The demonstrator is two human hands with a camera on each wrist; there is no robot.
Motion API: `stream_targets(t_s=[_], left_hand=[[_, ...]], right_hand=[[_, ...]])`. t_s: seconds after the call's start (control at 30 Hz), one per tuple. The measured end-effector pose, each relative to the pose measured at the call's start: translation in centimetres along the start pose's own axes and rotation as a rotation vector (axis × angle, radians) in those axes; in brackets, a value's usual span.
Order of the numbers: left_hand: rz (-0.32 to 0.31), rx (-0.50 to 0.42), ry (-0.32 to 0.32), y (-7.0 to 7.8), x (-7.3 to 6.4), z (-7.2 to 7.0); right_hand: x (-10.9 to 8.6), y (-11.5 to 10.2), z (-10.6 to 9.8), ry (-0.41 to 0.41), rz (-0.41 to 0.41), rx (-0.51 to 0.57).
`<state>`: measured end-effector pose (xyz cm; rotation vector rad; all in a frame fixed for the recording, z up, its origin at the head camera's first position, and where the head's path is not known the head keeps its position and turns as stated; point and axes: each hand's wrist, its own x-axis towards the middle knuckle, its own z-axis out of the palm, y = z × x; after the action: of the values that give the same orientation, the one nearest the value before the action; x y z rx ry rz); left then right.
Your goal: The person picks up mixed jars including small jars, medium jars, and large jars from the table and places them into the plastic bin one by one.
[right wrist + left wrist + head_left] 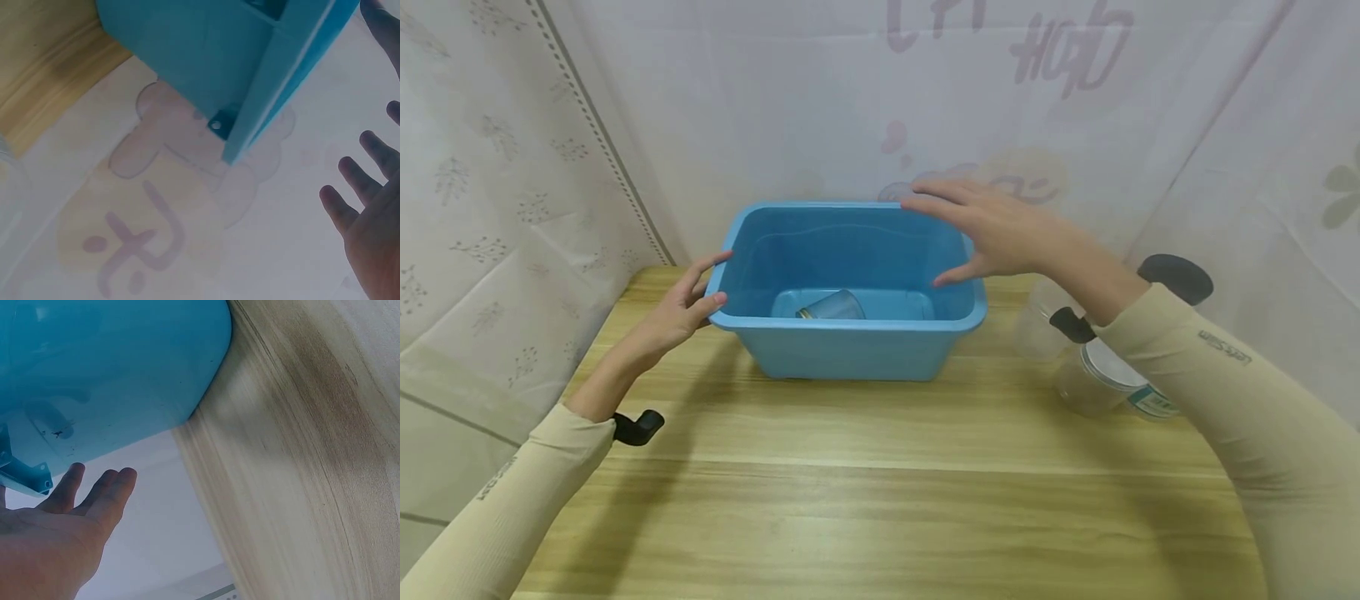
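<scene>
A blue plastic tub point(842, 350) stands on the wooden table. Inside it a small clear jar point(838, 306) with a gold-coloured rim lies on its side. At the tub's left rim is my left hand point(673, 317), its thumb and index finger touching the edge; the left wrist view shows other fingers point(112, 500) stretched out beside the outer wall. Over the right side of the tub hovers my right hand point(992, 229), fingers spread and thumb apart, holding nothing. The right wrist view also shows those fingers point(362, 178) away from the rim.
Right of the tub, partly behind my right forearm, stand a clear jar point(1086, 387) with a silver lid, another clear container point(1037, 329) and a jar with a teal label point(1153, 402). A printed curtain point(790, 108) hangs behind the table point(850, 517).
</scene>
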<state>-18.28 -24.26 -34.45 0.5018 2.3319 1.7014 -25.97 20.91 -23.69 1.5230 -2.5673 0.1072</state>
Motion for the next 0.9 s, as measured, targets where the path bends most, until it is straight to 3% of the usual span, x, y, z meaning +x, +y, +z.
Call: stream_targets(t_s=[0.2,0.33,0.53,0.73,0.9], left_hand=[[0.011,0.023,0.001,-0.2,0.1,0.1],[0.01,0.021,0.005,-0.3,0.0,0.1],[0.007,0.023,0.014,-0.1,0.0,0.2],[0.009,0.006,0.015,0.0,0.0,0.1],[0.002,0.012,0.012,-0.2,0.1,0.1]], right_hand=[[-1.7,0.4,0.4,-0.005,0.11,0.111],[-2.6,0.8,0.8,0.031,0.142,0.183],[-4.1,1.2,1.1,0.126,0.15,0.292],[-5.5,1.6,1.3,0.204,0.135,0.323],[-6.9,2.1,1.7,0.237,0.176,0.357]])
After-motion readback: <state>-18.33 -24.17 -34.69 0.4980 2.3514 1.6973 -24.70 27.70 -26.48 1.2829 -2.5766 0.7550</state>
